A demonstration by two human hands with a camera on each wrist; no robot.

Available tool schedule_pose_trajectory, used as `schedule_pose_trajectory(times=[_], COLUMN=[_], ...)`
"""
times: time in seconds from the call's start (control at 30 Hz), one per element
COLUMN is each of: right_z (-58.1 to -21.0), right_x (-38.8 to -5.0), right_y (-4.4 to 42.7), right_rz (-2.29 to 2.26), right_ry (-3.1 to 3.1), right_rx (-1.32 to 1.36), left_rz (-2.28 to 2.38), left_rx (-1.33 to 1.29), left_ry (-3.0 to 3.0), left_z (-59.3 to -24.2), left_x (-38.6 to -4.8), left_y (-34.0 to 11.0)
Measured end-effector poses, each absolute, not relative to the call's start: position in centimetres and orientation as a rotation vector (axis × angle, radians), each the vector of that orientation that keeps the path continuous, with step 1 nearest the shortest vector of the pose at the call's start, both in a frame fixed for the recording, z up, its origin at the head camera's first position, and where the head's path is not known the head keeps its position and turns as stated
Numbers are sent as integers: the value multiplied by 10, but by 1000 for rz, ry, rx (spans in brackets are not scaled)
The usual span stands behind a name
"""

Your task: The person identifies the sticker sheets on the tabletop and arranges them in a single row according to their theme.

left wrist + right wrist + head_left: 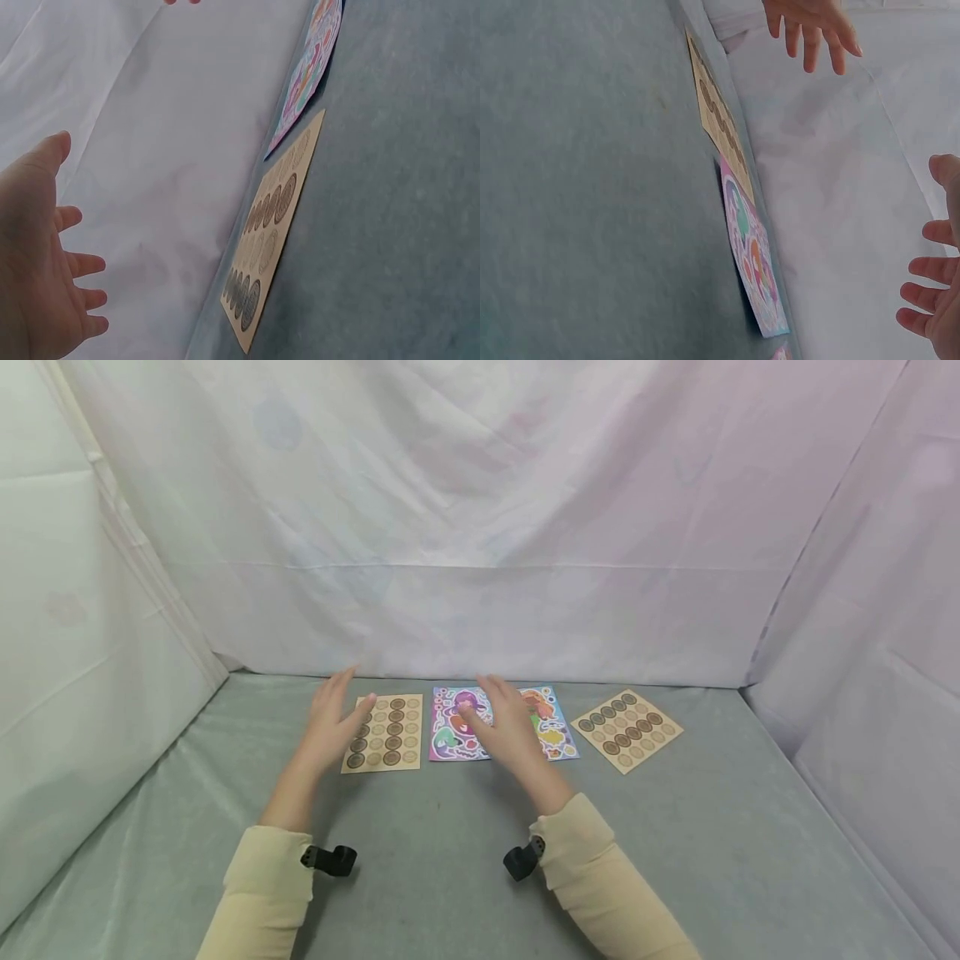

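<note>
Both hands hover above the table with fingers spread, holding nothing. In the head view my left hand (pixel 327 731) is over the left edge of a tan sticker sheet (pixel 393 735) with rows of round, coin-like stickers, dark and light. My right hand (pixel 510 727) hangs over colourful sticker sheets (pixel 450 745), hiding their middle; I cannot tell where one ends and the other begins. A second tan sheet (pixel 627 731) of round stickers lies turned at an angle to the right. In the left wrist view, the left fingers (pixel 86 264) are apart from the tan sheet (pixel 270 225).
A grey cloth (pixel 435 877) covers the table. White curtains (pixel 480 527) close it in at the back and both sides, with the back one just behind the sheets. A black camera (pixel 330 860) is strapped at the left wrist and another (pixel 523 858) at the right.
</note>
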State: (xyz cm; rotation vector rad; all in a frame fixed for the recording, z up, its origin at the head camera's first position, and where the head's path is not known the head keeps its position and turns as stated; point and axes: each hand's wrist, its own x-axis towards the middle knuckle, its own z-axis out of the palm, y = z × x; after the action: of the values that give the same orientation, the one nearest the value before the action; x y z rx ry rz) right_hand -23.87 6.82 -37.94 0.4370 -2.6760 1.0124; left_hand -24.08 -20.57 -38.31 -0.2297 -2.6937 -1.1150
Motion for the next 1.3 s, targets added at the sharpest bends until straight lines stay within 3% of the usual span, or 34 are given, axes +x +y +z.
schedule_pose_trajectory(times=[0.97,1.3], right_z=[-412,-425], right_x=[-231,-232], right_y=[21,4], right_rz=[1372,1446], right_ry=[-2614,-2623], right_rx=[507,530], left_rz=[-1245,-1374], left_rx=[-104,55], left_ry=[-2674,-2628], left_z=[-420,-433], left_x=[-248,-247], left_y=[-227,-232])
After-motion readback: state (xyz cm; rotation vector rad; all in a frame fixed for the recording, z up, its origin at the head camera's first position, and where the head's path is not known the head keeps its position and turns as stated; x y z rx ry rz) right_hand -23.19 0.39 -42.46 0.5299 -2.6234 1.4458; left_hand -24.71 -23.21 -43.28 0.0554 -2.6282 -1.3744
